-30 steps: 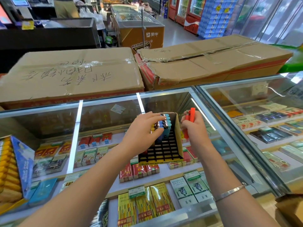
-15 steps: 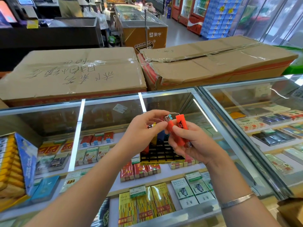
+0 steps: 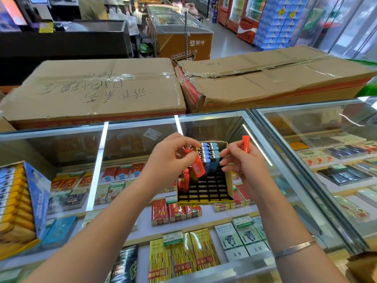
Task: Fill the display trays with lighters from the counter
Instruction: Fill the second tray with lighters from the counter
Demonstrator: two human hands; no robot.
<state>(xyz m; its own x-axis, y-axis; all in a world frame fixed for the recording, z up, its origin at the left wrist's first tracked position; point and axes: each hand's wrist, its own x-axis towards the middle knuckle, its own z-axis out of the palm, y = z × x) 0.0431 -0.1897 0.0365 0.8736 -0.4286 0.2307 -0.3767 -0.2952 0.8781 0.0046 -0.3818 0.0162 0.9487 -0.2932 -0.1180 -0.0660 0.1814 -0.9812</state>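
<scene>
A cardboard display tray with a black slotted grid sits on the glass counter. Blue lighters fill its far rows, and a few orange ones stand at its left side. My left hand pinches an orange lighter tilted over the tray's left slots. My right hand holds another orange lighter upright just right of the tray.
Two large cardboard boxes lie behind the counter's far edge. An open box of yellow lighters stands at the left on the glass. Cigarette packs fill the shelves under the glass.
My hands have moved apart. The left hand took one orange lighter from the right and carries it down over the tray; the right hand lifted away with the other.
</scene>
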